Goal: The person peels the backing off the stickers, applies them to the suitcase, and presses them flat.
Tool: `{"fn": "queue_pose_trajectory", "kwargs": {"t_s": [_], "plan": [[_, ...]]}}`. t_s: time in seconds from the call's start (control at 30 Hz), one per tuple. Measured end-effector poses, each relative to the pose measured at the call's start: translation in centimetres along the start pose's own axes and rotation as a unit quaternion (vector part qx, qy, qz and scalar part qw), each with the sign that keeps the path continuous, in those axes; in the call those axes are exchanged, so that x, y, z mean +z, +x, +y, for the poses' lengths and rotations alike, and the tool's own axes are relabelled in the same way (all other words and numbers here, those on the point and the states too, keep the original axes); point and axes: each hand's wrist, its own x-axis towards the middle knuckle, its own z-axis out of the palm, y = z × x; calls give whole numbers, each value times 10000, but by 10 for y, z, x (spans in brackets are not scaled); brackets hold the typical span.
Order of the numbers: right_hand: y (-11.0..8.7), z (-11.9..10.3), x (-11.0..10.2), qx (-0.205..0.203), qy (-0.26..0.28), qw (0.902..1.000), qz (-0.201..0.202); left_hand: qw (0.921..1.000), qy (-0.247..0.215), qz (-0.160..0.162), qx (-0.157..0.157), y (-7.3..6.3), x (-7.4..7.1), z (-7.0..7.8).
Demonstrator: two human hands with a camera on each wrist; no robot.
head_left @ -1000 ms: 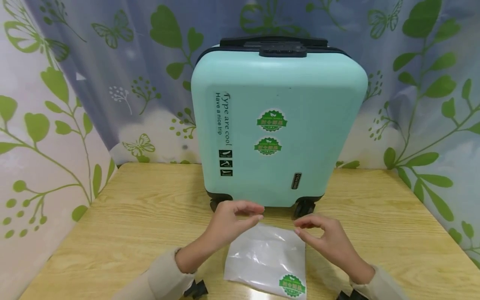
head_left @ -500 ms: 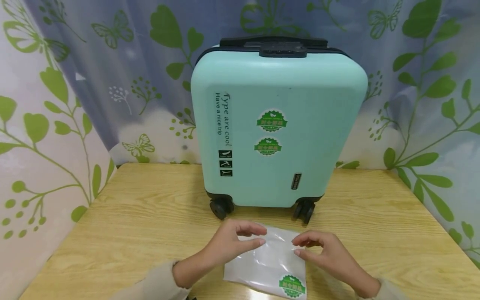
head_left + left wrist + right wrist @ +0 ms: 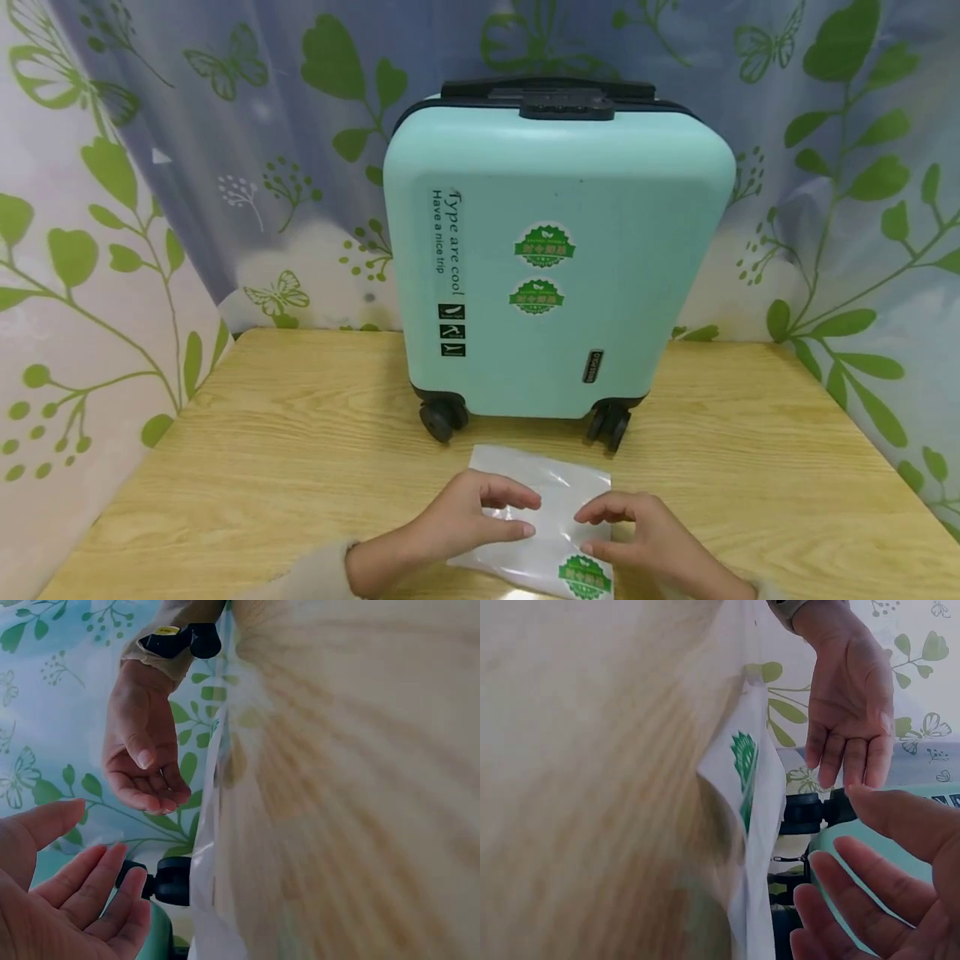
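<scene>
A glossy white sticker sheet (image 3: 551,479) lies on the table, with one round green sticker (image 3: 585,575) at its near right corner. Above the sheet's left part is my left hand (image 3: 480,517), fingers loosely bent, thumb apart from them, nothing held. Facing it over the right edge, my right hand (image 3: 645,533) is likewise bare, with a gap between thumb and fingers. Both wrist views show the hands (image 3: 82,900) (image 3: 885,892) a little off the sheet, whose corner curls up in the right wrist view. Behind stands an upright mint-green suitcase (image 3: 637,275) bearing two matching green stickers (image 3: 544,246).
The suitcase rests on black wheels (image 3: 442,417) on the wood-grain table (image 3: 300,450), just beyond the sheet. A curtain (image 3: 225,183) with leaves and butterflies hangs behind and at both sides. Black lettering (image 3: 448,242) runs down the suitcase's left part.
Both hands have moved down toward the near side, from in front of the suitcase's wheels to over the middle of the sheet. Sheet, stickers and suitcase stay in place.
</scene>
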Motion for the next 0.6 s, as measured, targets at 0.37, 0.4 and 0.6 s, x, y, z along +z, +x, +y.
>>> {"fn": "queue_pose_trajectory", "kwargs": {"t_s": [0.37, 0.4, 0.6], "plan": [[-7, 2, 10, 607, 774, 9940, -489, 9966, -727, -191, -338, -5, 8, -12], [-7, 2, 11, 615, 832, 9932, -536, 9959, -804, -207, -368, -5, 9, -12], [-7, 5, 16, 222, 1184, 9892, -833, 9952, -866, -223, -398, -8, 16, -14]]}}
